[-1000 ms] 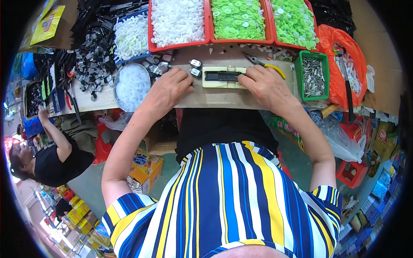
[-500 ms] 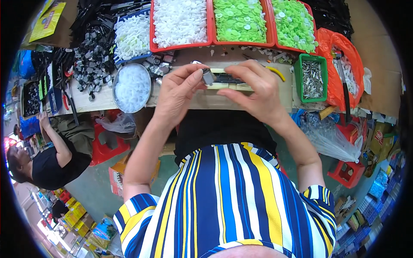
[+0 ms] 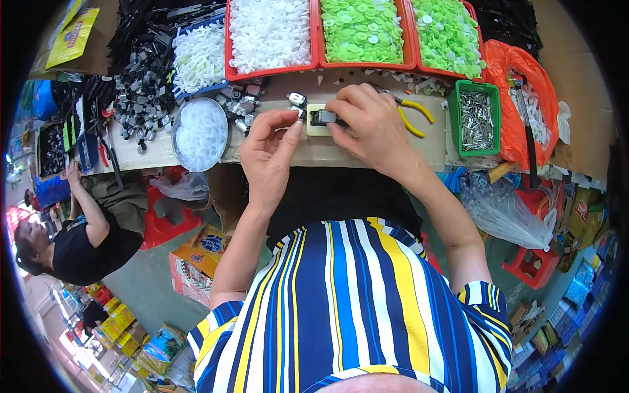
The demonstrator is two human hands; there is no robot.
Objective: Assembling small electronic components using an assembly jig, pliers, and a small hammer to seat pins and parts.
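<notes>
On the bench in front of me lies a cream-coloured block (image 3: 318, 130) with a small grey and black part (image 3: 324, 117) seated in it. My right hand (image 3: 372, 124) grips that part from the right, its thumb and fingers closed round it. Just left of the block, my left hand (image 3: 270, 147) has thumb and forefinger brought together in a pinch; whatever is between them cannot be made out. A small silver motor-like piece (image 3: 297, 99) sits beyond the left fingertips. Yellow-handled pliers (image 3: 416, 116) lie to the right of my right hand.
Red trays (image 3: 314, 64) of white and green plastic parts line the back. A round dish (image 3: 200, 134) of translucent pieces and a heap of dark parts (image 3: 141, 92) are at left. Right stand a green bin (image 3: 474, 150) of metal pins and a hammer (image 3: 526, 131). Another person (image 3: 92, 242) works far left.
The cream block, lengthwise between both hands before, now shows its short end by the right hand. The grey piece has gone from my left fingers into the block's area. The pliers are uncovered.
</notes>
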